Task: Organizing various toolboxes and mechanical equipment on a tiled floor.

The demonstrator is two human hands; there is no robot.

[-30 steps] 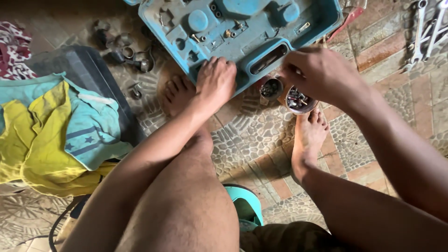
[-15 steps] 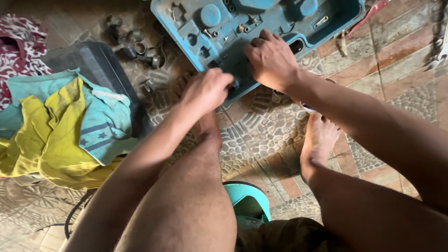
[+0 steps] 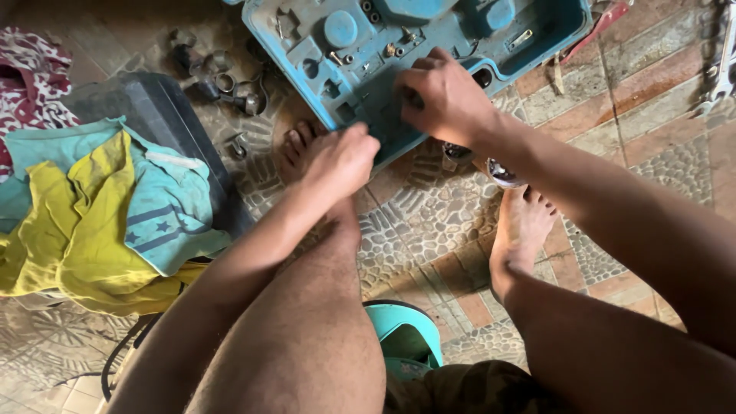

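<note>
Person seated over a blue moulded tool case (image 3: 460, 31) lying open on the patterned tile floor (image 3: 429, 222), far centre. Left hand (image 3: 341, 161) sits at the case's near edge, fingers curled in; cannot tell if it pinches anything, the knuckles hide it. Right hand (image 3: 445, 96) is over the near part of the case, fingers bunched and pointing down into a recess, as if on something small (too small to make out, so no call on a grip).

Risks, judged from the layout: loose screws and small fittings (image 3: 337, 57) lie in the case's pockets, so a nudge or tilt of the case could send them rolling onto the tiles, where the busy pattern would hide them. Two small round cups of bits (image 3: 502, 170) sit just near of the case, under the right forearm and beside the right foot (image 3: 521, 230); a drop of the arm or a shuffle could tip them. Left foot (image 3: 295, 149) is tucked against the case edge too. Metal rings and clamps (image 3: 222, 84) are scattered far left, near a dark box (image 3: 146, 115) with a yellow and teal cloth (image 3: 100, 207) on it: easy to mix parts up.
</note>
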